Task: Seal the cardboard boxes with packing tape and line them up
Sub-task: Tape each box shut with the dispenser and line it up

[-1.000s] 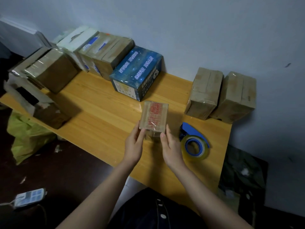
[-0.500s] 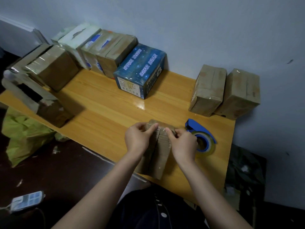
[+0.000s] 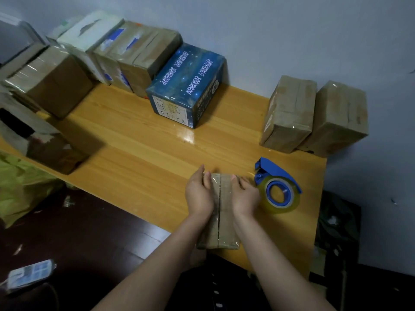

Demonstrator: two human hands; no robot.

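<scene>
A small brown cardboard box (image 3: pixel 221 221) lies flat at the near edge of the wooden table (image 3: pixel 139 158), its top seam running away from me. My left hand (image 3: pixel 198 194) presses on the box's left side and my right hand (image 3: pixel 244 196) on its right side, both palms down along the far end. A blue tape dispenser (image 3: pixel 277 187) with a clear tape roll rests just right of my right hand. Two taped brown boxes (image 3: pixel 289 113) (image 3: pixel 339 120) stand side by side at the back right against the wall.
A blue printed box (image 3: pixel 186 84) heads a row of taped boxes (image 3: pixel 139 55) along the wall to the back left. More boxes (image 3: pixel 51 81) crowd the table's left end. A green bag (image 3: pixel 22 187) and a phone (image 3: pixel 29 274) lie on the dark floor.
The box was held upright above the table; it has been tipped down and laid flat at the near edge. Both hands have moved onto its top, pressing the flaps.
</scene>
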